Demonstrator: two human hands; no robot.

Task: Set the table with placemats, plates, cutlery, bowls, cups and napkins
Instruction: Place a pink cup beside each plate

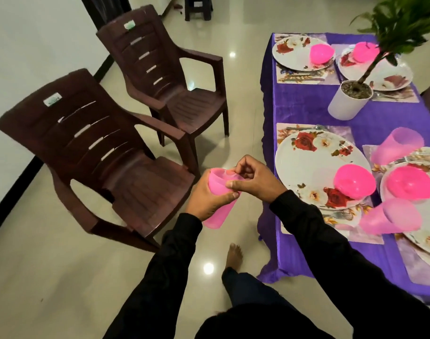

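Two brown plastic chairs (103, 152) stood on the tiled floor to the left, well apart from the bench (307, 111), which was draped in a purple cloth.

Off the bench's left edge, above the floor, the left hand (206, 196) was wrapped round a pink cup (220, 199), fingers curled about its wall and thumb across the front, the cup tilted with its mouth up. The right hand (253, 178) met it from the right: its thumb lay against the cup's side and its curled fingers pinched at the rim. Whether a second cup sat nested inside could not be told. Both arms wore black sleeves.

On the bench, a floral plate (307, 162) lay on a placemat (286, 129) and carried a pink bowl (354, 182) at its near right edge; the bowl looked empty. Further back, another floral plate (292, 53) held a second pink bowl (321, 53). A white pot (346, 104) filled with gravel held a green plant. To the right, two more pink cups (396, 145) (390, 220) appeared, blurred, near a plate bearing a third pink bowl (411, 183).
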